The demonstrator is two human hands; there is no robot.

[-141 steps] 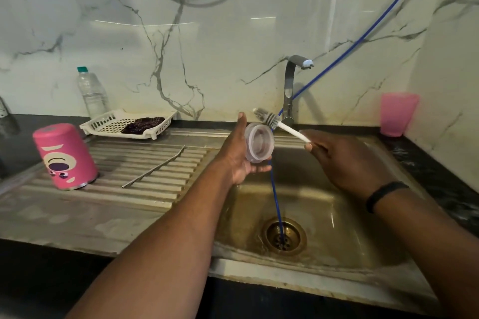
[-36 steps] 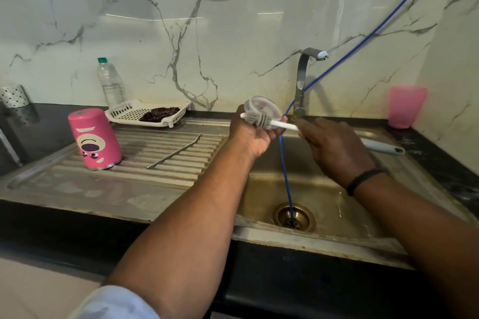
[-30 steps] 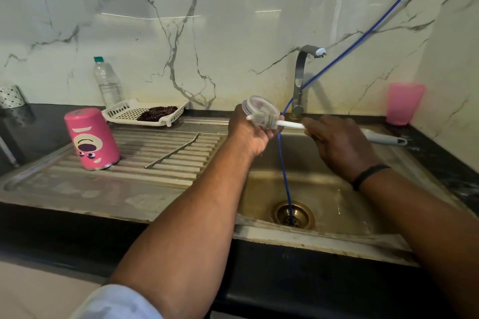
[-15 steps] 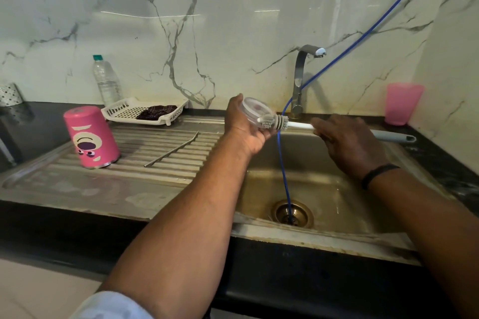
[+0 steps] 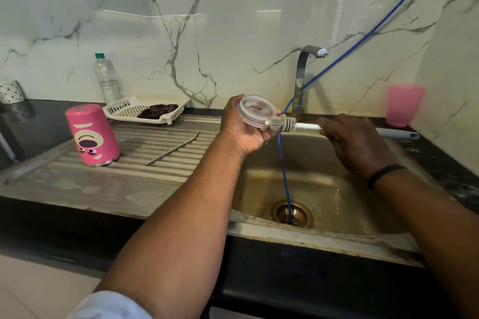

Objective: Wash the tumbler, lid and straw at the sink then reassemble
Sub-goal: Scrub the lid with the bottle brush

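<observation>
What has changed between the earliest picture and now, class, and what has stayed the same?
The left hand has tilted the lid from facing the camera to facing up. The brush, earlier angled down into it, now lies level across its rim. Both hands keep their grip; tumbler and straw unmoved.

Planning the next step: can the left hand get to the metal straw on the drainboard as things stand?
Probably not yet. The left hand is holding the clear lid over the sink. The path to the straw itself looks open; the pink tumbler stands farther left.
</observation>
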